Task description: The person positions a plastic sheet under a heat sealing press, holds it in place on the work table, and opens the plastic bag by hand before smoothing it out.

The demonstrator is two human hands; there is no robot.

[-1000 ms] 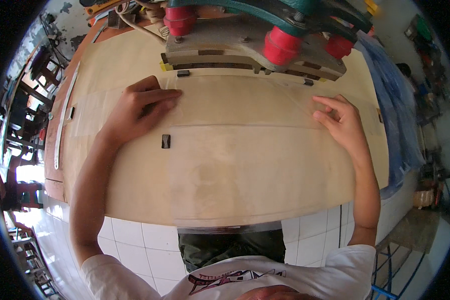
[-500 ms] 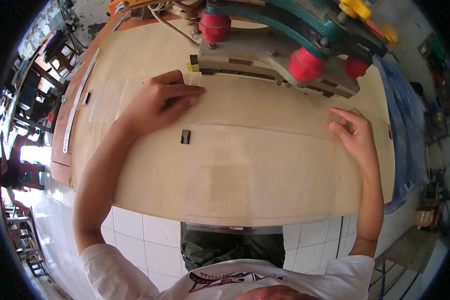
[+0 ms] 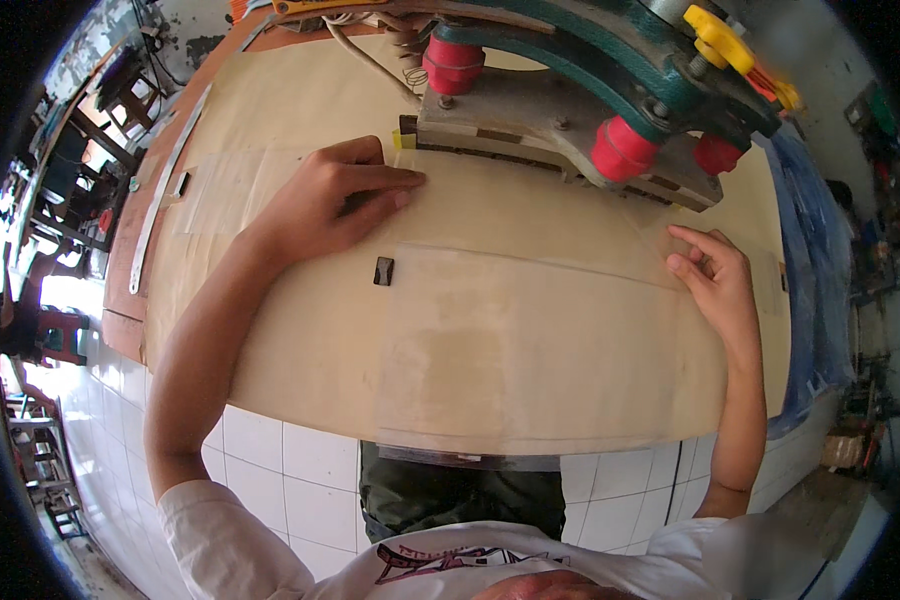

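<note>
Feeding clear plastic sheet (image 3: 530, 340) under green press (image 3: 590, 110); left hand (image 3: 330, 200) & right hand (image 3: 715, 280) flat, holding nothing. Next prob needs edge squared.

The left hand (image 3: 335, 200) lay flat with the palm down, the fingers stretched together and pointing to the right, the thumb beside them. Its forearm was long and straight, and it came up from the lower left. The right hand (image 3: 715, 275) was well apart on the other side, fingers slightly curled and pointing left, wrist bent, forearm almost vertical below it.
</note>
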